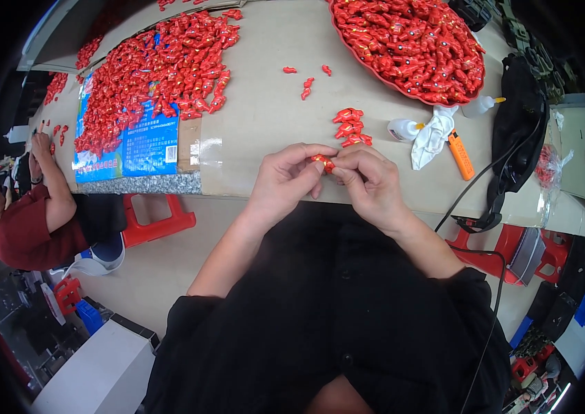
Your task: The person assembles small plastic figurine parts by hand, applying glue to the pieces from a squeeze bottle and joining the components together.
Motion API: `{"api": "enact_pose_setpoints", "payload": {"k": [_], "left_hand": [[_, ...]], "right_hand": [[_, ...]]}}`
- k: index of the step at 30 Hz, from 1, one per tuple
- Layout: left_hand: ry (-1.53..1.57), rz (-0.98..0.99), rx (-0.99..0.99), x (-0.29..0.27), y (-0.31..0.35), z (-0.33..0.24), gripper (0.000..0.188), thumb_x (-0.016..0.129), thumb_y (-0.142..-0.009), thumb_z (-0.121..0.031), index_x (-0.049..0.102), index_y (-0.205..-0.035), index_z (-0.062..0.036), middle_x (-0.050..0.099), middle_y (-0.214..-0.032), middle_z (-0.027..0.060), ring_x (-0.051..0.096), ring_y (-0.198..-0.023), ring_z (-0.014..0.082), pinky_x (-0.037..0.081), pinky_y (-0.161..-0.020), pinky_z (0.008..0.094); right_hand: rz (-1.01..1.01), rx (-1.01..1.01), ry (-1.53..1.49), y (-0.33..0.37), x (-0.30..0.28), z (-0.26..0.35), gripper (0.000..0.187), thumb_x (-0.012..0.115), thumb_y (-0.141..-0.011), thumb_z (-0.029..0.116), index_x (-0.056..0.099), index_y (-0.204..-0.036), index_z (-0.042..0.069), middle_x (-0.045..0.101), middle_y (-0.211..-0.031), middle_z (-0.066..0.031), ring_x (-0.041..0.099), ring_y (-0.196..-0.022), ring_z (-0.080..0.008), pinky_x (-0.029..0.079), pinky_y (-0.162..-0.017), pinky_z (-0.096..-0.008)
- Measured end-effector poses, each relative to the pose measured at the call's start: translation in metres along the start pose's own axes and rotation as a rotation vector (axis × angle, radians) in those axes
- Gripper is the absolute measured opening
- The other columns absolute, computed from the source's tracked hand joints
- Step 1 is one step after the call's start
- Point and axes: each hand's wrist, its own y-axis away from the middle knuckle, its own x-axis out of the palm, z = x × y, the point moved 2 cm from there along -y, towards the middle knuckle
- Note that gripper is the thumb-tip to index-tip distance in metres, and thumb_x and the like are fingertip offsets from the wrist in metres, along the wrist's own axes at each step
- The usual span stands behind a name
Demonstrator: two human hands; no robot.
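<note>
Red small piece (pixel 324 163) pinched between left hand (pixel 283 183) and right hand (pixel 370 185).

2 glue bottles (pixel 403 128), 1 orange lighter (pixel 461 155), 1 red tray (pixel 375 72).

The small piece (pixel 324 163) at the middle of the frame, between my hands, is bright red with a speck of yellow. The heap (pixel 161 69) at upper left is the same red, lying on a blue printed sheet (pixel 134 155) with a white patch. The tray (pixel 410 45) at the top is red, filled with red pieces. The bench (pixel 265 117) is pale tan. Right of centre lie an orange lighter (pixel 461 155) and a white cloth (pixel 432 136). My top (pixel 334 317) is black.
</note>
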Motion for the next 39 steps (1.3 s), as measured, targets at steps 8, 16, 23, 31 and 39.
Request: {"api": "enact_pose_setpoints", "payload": {"k": [8, 16, 23, 31, 39], "left_hand": [[-0.049, -0.009, 0.031, 0.0, 0.0011, -0.0005, 0.02, 0.047, -0.082, -0.001, 0.056, -0.1, 0.0007, 0.053, -0.081, 0.0038, 0.048, -0.056, 0.0067, 0.04, -0.05, 0.0182], [-0.091, -0.012, 0.041, 0.0011, 0.0016, -0.0032, 0.021, 0.047, -0.082, -0.003, 0.056, -0.1, 0.0018, 0.053, -0.082, 0.004, 0.049, -0.057, 0.0075, 0.04, -0.051, 0.0187], [-0.054, -0.019, 0.043, 0.0006, 0.0011, -0.0004, 0.021, 0.046, -0.081, 0.002, 0.057, -0.099, -0.0006, 0.05, -0.081, 0.004, 0.049, -0.056, 0.0064, 0.04, -0.051, 0.0186], [-0.078, -0.004, 0.066, -0.0011, 0.0018, -0.0005, 0.021, 0.045, -0.081, 0.001, 0.057, -0.098, 0.0023, 0.054, -0.083, 0.0055, 0.05, -0.057, 0.009, 0.042, -0.052, 0.0196], [-0.031, -0.034, 0.018, 0.0009, 0.0016, -0.0025, 0.022, 0.049, -0.077, 0.007, 0.06, -0.094, -0.0008, 0.049, -0.078, 0.0014, 0.047, -0.058, 0.0028, 0.038, -0.051, 0.0158]], "right_hand": [[-0.001, 0.006, 0.053, -0.0006, 0.0, 0.0007, 0.005, 0.057, -0.073, -0.004, 0.056, -0.077, -0.001, 0.055, -0.073, -0.0105, 0.055, -0.064, -0.0203, 0.044, -0.055, -0.0265], [-0.01, -0.026, 0.065, -0.0008, -0.0002, 0.0013, 0.005, 0.056, -0.073, -0.004, 0.056, -0.078, -0.001, 0.055, -0.073, -0.0105, 0.055, -0.064, -0.0204, 0.044, -0.055, -0.0264], [-0.005, 0.011, 0.048, 0.0, 0.0001, 0.0006, 0.007, 0.056, -0.072, -0.005, 0.056, -0.078, -0.001, 0.055, -0.073, -0.011, 0.056, -0.066, -0.0218, 0.045, -0.057, -0.0276], [0.016, -0.098, 0.116, 0.0015, -0.0001, 0.0017, 0.006, 0.055, -0.074, -0.007, 0.054, -0.079, -0.003, 0.055, -0.076, -0.0097, 0.054, -0.063, -0.0156, 0.045, -0.054, -0.0238], [0.009, -0.104, 0.089, 0.0013, 0.0016, 0.0005, 0.011, 0.057, -0.07, -0.008, 0.054, -0.079, -0.001, 0.055, -0.075, -0.0125, 0.056, -0.067, -0.0238, 0.046, -0.055, -0.0282]]}}
